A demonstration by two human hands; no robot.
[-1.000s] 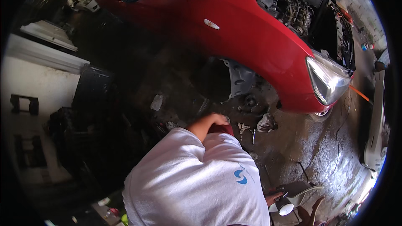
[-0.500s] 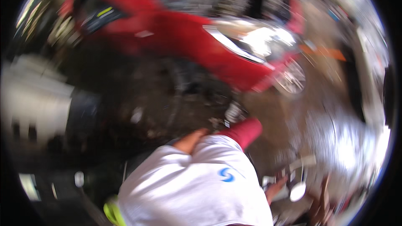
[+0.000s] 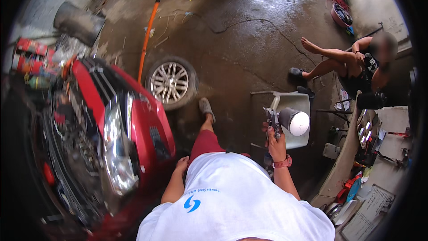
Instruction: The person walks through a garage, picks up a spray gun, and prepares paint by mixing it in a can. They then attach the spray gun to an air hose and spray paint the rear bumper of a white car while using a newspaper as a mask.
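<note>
My right hand (image 3: 276, 143), with a red watch on its wrist, is closed around the handle of a metal spray gun (image 3: 273, 119). A cup with a white top (image 3: 299, 124) juts out to the right of the gun. Beneath and beyond it is a pale plastic chair (image 3: 292, 140). My left hand (image 3: 182, 164) hangs low beside my red shorts with its fingers loosely apart, and nothing shows in it. To its left is the front of a red car (image 3: 154, 131), its engine bay exposed and its headlight facing me.
Ahead lies a wheel with a silver rim (image 3: 169, 83), beside an orange pole (image 3: 148, 40). A dark cable (image 3: 263, 20) crosses the wet floor. Another person (image 3: 341, 60) sits at the right, near a cluttered table (image 3: 335, 179). A dark drum (image 3: 79, 23) lies far left.
My view has swung right and steadied from a blur. The car has shifted from ahead to my left. The spray gun, low at the right before, now shows ahead in my right hand.
</note>
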